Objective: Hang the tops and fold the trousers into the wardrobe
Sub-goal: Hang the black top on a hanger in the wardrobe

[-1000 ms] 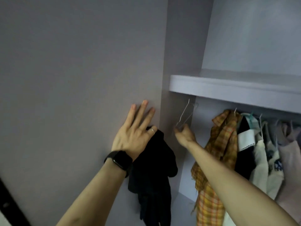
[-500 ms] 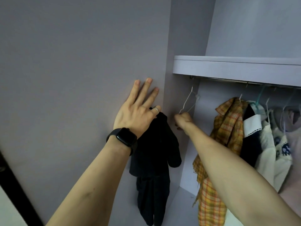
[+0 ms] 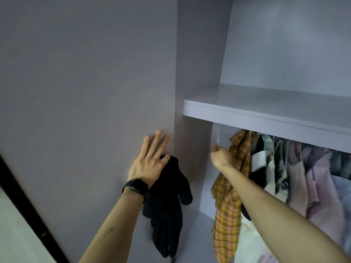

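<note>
My left hand (image 3: 150, 160) lies flat on the lilac wardrobe door (image 3: 85, 103), three fingers straight, while its thumb side holds a black garment (image 3: 167, 196) that hangs down below it. My right hand (image 3: 220, 154) is curled round a thin white wire hanger (image 3: 218, 137) just under the shelf (image 3: 266, 114), at the left end of the hanging space. Right beside it hangs an orange plaid shirt (image 3: 228, 205). The rail is hidden behind the shelf's front edge.
Several more tops (image 3: 296, 177), white, pink and dark, hang packed to the right of the plaid shirt. The wardrobe's side panel (image 3: 193, 149) stands between my hands. A black door-frame strip (image 3: 28, 209) runs diagonally at the lower left.
My right hand has moved right, into the hanging space, with the wire hanger, and now sits beside the plaid shirt. The camera has tilted, so the shelf sits lower in view. My left hand stays on the door.
</note>
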A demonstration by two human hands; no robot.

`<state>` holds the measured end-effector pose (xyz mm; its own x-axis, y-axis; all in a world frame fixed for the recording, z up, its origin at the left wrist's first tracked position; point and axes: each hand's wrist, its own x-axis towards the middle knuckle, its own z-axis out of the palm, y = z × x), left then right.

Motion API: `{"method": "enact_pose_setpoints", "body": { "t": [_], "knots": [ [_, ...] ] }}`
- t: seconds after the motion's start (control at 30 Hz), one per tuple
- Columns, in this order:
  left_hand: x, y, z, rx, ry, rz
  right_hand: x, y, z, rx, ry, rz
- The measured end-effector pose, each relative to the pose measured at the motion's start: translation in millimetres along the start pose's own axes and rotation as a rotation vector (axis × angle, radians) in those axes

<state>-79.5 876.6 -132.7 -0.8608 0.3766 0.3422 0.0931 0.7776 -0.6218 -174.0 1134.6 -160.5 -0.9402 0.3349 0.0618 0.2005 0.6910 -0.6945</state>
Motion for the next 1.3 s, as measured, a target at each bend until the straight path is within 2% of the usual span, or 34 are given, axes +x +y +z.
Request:
{"method": "enact_pose_setpoints", "body": {
  "t": [0.17,0.23,0.33,0.37,0.43,0.47,0.63,0.73,0.87,0.97,1.03,1.17,1.3],
  "knots": [
    [1.1,0.0,-4.2,-0.052,-0.109,0.057,-99.9,43.6,-11.3,0.074,-0.073,-0.070],
    [-1.1,-3.2,-8.6,-0.190,-0.060,0.074,-141.2,62.5,-20.2,0.165,-0.094,-0.054],
    [-15.4,3.8,-9.3,-0.539,0.096,0.010,-195.6,92.6,-33.8,0.254,-0.176,-0.014],
    [-23.6,10.3,-5.2,-0.671,0.078,-0.040,-213.0,102.4,-39.4,0.275,-0.191,-0.010],
    [-40.5,25.1,-1.7,-0.982,-0.092,-0.132,-240.7,115.5,-52.1,0.312,-0.203,-0.013],
    [-49.5,36.5,-0.6,-1.064,-0.156,-0.128,-253.8,121.4,-59.2,0.333,-0.206,-0.004],
    [-89.8,105.1,-8.1,-1.174,-0.252,0.133,-300.4,140.0,-87.9,0.424,-0.255,-0.002],
    [-103.2,143.1,-21.5,-1.166,-0.292,0.269,-319.6,160.5,-96.2,0.506,-0.355,-0.024],
    [-109.8,167.5,-29.3,-1.178,-0.230,0.292,-335.4,194.8,-98.5,0.437,-0.406,-0.020],
    [-111.0,177.2,-34.7,-0.983,-0.082,0.430,-338.7,215.7,-97.4,0.354,-0.432,0.004],
    [-114.3,186.5,-39.0,-0.855,0.046,0.547,-334.6,220.4,-98.5,0.404,-0.394,0.085],
    [-114.3,198.1,-40.9,-0.885,0.107,0.555,-311.0,215.4,-114.1,0.671,-0.337,0.360],
    [-116.3,213.4,-46.8,-0.818,0.223,0.633,-285.9,205.5,-125.5,0.790,-0.378,0.410]
  ]
}}
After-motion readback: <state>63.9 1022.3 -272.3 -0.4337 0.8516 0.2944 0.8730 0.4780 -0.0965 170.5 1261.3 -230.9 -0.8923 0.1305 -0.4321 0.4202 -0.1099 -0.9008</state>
